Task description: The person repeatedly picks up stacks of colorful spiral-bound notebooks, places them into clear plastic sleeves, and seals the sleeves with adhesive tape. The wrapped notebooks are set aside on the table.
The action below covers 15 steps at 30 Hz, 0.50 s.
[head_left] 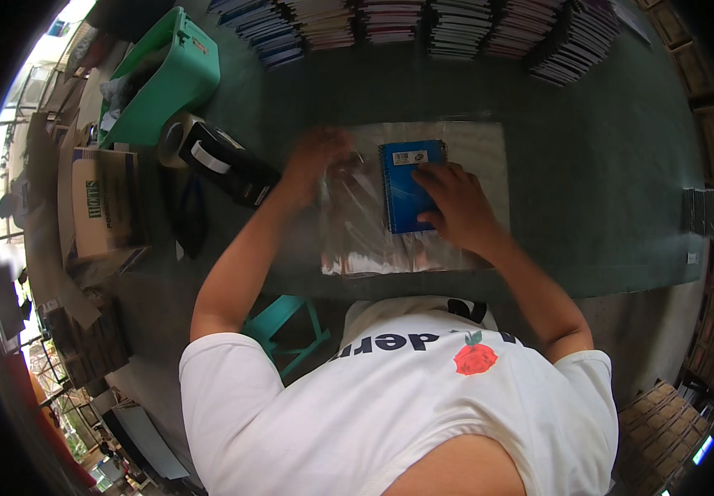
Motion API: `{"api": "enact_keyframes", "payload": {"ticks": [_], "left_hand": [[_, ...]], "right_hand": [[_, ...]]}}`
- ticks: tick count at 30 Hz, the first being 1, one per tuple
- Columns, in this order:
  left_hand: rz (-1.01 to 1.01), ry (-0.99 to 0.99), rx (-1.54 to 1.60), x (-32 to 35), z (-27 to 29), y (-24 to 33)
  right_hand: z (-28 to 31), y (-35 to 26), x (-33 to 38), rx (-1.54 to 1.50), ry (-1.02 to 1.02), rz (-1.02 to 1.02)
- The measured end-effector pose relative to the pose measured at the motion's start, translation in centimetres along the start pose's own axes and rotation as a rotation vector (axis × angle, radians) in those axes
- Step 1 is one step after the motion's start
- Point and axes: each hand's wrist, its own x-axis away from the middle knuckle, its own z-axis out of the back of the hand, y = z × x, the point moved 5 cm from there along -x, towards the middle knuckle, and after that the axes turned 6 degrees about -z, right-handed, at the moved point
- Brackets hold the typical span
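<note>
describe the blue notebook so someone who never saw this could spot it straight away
On the dark green table, find the clear plastic sleeves stacked in front of the person. The blue notebook lies on them under the right hand: the only single blue spiral-bound book, apart from the stacked books along the far edge.

Tabletop [588, 190]: open green surface right of the plastic sleeves [423, 240]. Far edge blocked by notebook stacks [456, 29]; left side crowded by tape dispenser [229, 161], green bin [171, 83], cardboard box [100, 202].
</note>
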Motion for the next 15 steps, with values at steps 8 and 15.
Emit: {"api": "enact_keyframes", "payload": {"ticks": [8, 15], "left_hand": [[0.112, -0.04, -0.392, 4.7, -5.9, -0.4], [-0.345, -0.189, -1.114, 0.9, -14.8, 1.1]], "right_hand": [[-0.4, 1.7, -0.4, -0.092, 0.033, 0.11], [-2.1, 4.9, -1.0, -0.296, 0.079, 0.133]]}}
